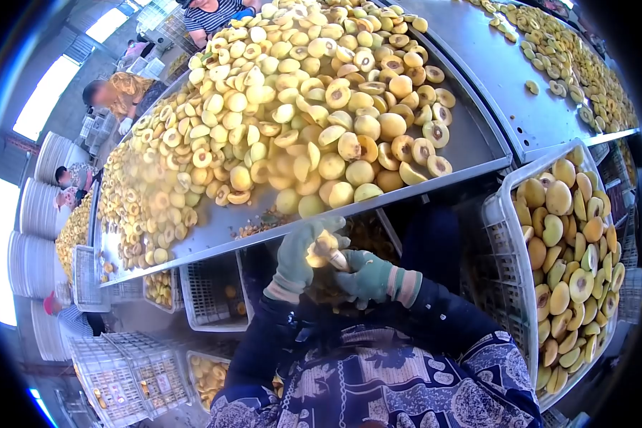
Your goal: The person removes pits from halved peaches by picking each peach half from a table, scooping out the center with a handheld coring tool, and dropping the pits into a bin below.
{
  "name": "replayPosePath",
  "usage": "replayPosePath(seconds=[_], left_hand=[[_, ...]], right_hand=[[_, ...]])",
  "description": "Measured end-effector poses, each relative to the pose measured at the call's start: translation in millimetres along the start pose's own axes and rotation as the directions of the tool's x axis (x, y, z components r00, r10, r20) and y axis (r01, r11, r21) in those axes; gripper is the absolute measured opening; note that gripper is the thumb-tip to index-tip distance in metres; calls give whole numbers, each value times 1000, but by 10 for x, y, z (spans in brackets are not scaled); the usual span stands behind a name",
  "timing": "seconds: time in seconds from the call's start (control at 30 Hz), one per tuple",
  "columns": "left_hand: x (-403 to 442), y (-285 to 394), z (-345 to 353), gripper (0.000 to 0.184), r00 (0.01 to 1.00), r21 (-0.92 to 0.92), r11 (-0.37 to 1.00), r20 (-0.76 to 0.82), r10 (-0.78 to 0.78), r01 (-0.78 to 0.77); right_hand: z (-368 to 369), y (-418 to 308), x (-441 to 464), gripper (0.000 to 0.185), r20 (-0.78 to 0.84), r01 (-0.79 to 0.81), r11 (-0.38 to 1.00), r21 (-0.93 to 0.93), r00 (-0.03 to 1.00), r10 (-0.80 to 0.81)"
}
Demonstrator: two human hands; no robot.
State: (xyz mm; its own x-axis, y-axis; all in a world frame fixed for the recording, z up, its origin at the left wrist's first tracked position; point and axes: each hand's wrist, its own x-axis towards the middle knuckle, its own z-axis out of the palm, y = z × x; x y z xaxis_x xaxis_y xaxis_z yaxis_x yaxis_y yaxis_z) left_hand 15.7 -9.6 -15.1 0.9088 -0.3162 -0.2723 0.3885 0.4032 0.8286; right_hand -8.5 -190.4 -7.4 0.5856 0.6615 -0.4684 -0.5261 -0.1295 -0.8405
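Note:
My left hand [299, 255], in a pale green glove, is closed around a piece of yellow peach [323, 250] just off the near edge of the metal table. My right hand [371, 278], gloved too, grips a short pale tool [339, 262] whose end meets the peach flesh; the working tip is hidden. Beyond both hands, a large heap of halved yellow peaches [285, 107] covers much of the metal table [214, 235]. Some halves show brown pit hollows, others lie skin side up.
At my right stands a white crate [503, 207] full of peach halves. Another crate [210, 292] sits below the table edge, left of my hands. Small scraps [260, 225] lie near the rim. A second metal table [478, 50] holds more peaches. Several co-workers are along the far left.

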Motion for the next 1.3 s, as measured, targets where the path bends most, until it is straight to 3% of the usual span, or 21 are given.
replayPosePath(seconds=[0.03,0.13,0.17,0.27,0.3,0.4,0.5,0.6,0.7,0.8,0.9,1.0,1.1,1.13,1.2,1.23,1.3], left_hand=[[17,9,-29,41,998,44,999,68,20,-23],[-11,35,44,40,994,8,999,-104,-45,46],[-26,-34,133,40,961,176,961,-138,238,-213],[-117,-89,248,47,909,297,912,-222,353,-282],[-143,-38,209,43,950,189,961,-203,239,-201],[-143,-55,74,41,971,133,988,-212,106,-78],[-152,-44,221,37,939,120,980,-288,187,-159],[-161,-95,177,33,933,73,974,-280,227,-215],[-134,-228,-27,35,939,76,970,-243,244,-232],[-167,-258,-35,36,900,143,954,-318,298,-265],[-189,-242,82,35,862,169,935,-363,353,-312],[-174,-156,90,32,895,107,956,-335,295,-275],[-178,-102,114,32,920,77,973,-316,232,-219],[-184,-95,115,33,922,77,975,-316,222,-208],[-149,-147,48,31,911,80,965,-318,263,-250],[-149,-140,74,31,906,94,963,-325,270,-253],[-157,-184,99,29,893,127,950,-324,312,-286]], right_hand=[[-28,47,32,32,49,-10,996,88,999,6],[-51,61,21,24,102,-36,962,270,995,9],[-47,44,5,22,104,-41,947,317,995,8],[113,-94,-67,17,22,11,964,266,1000,-17],[176,-114,-71,13,-67,26,981,190,998,-14],[171,-95,-31,15,-86,14,999,51,996,-9],[37,-114,-51,16,216,-179,949,259,969,123],[51,-42,19,15,222,-162,957,241,969,108],[207,-80,14,13,-101,33,999,-26,994,-36],[123,-199,-50,15,210,-185,939,290,969,126],[86,-77,40,21,346,-231,880,416,935,82],[121,-71,51,23,254,-187,925,332,962,103],[-1,-116,46,23,348,-255,913,320,927,137],[38,-124,60,24,238,-195,949,247,962,136],[153,-119,74,26,9,-92,993,78,996,92],[170,43,123,27,-134,-28,994,-109,991,13],[197,336,216,26,-213,146,879,-454,940,-266]])
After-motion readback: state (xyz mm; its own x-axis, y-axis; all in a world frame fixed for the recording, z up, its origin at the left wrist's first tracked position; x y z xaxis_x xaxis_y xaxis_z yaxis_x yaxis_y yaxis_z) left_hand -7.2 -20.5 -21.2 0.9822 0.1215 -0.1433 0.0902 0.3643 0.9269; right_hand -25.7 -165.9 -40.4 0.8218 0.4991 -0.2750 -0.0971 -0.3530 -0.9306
